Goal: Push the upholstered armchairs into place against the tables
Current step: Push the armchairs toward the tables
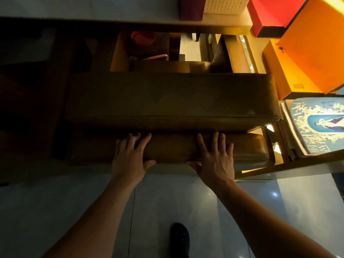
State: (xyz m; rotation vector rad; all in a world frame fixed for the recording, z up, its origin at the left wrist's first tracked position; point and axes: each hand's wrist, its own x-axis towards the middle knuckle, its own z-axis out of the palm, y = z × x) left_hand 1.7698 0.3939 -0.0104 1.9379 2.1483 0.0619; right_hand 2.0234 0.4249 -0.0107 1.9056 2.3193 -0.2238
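Shadow hides everything beyond the left hand [130,155]. Both it and the right hand [214,159] lie spread flat on the armchair [167,101] backrest, whose long axis runs crosswise.

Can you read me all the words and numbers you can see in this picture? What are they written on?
No text here can be read.
Blue picture board, right of the armchair: pale, large characters along its lower edge, too blurred and tilted to read.
Orange box: a small square stamp low on its side, too small to read.
Red box: no writing visible.
Both hands rest on the chair back; no label shows there.
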